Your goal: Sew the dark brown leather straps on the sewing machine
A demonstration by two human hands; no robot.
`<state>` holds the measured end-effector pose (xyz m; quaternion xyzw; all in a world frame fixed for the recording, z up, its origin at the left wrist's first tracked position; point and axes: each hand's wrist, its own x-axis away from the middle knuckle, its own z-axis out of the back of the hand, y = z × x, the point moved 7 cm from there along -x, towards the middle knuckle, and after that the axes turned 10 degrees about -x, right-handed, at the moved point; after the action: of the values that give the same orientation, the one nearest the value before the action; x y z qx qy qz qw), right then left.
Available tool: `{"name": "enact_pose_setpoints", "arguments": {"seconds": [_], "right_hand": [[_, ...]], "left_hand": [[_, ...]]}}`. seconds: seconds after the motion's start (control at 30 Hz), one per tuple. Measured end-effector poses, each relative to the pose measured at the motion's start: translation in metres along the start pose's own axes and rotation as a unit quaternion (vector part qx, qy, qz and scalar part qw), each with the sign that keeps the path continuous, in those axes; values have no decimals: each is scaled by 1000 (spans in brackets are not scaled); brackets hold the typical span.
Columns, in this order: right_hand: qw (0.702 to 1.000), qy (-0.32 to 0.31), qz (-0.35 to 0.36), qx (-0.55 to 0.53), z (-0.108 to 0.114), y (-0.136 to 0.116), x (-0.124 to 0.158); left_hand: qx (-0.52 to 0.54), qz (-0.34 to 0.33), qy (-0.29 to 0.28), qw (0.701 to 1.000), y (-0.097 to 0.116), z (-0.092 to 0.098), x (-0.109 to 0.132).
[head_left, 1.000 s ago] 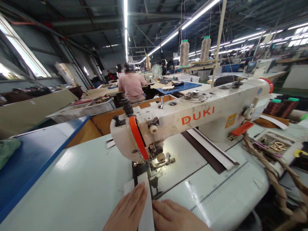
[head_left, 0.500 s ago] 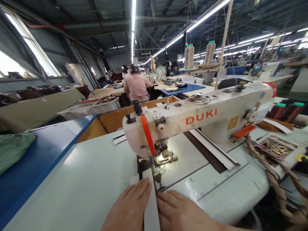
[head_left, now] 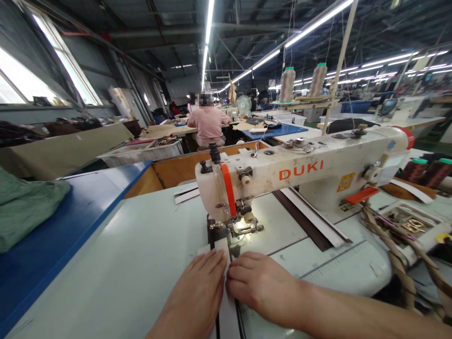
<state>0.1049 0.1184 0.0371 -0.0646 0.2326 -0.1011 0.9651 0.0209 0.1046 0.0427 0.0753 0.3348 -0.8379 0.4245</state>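
Observation:
A white "DUKI" sewing machine [head_left: 307, 174] stands on a pale table [head_left: 141, 263]. A narrow white strip [head_left: 223, 246] lies in front of its presser foot [head_left: 243, 227] and runs back between my hands. My left hand [head_left: 196, 296] lies flat on the strip's left side with fingers stretched out. My right hand [head_left: 259, 282] rests on its right side, fingertips curled down onto the strip's edge. The two hands touch at the fingertips, a short way before the needle.
A blue panel [head_left: 52, 230] with green cloth [head_left: 24, 207] lies at left. More strips [head_left: 310, 219] lie behind the machine. A tray [head_left: 409, 223] with small parts and brown cord [head_left: 399, 263] are at right. A person in a pink top [head_left: 208, 125] sits at a bench beyond. Thread cones [head_left: 302, 82] stand above.
Both hands have slid forward along the strip toward the presser foot and closed together. The camera has shifted so the machine sits further right and lower.

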Motion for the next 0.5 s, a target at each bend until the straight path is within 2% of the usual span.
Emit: {"name": "enact_pose_setpoints", "arguments": {"seconds": [0.27,0.5], "right_hand": [[998,-14,53,18,-4,5,1],[998,-15,40,35,3,22,4]], "left_hand": [[-18,4,70,997,7,-1,3],[-4,11,62,998,6,-17,-13]]}}
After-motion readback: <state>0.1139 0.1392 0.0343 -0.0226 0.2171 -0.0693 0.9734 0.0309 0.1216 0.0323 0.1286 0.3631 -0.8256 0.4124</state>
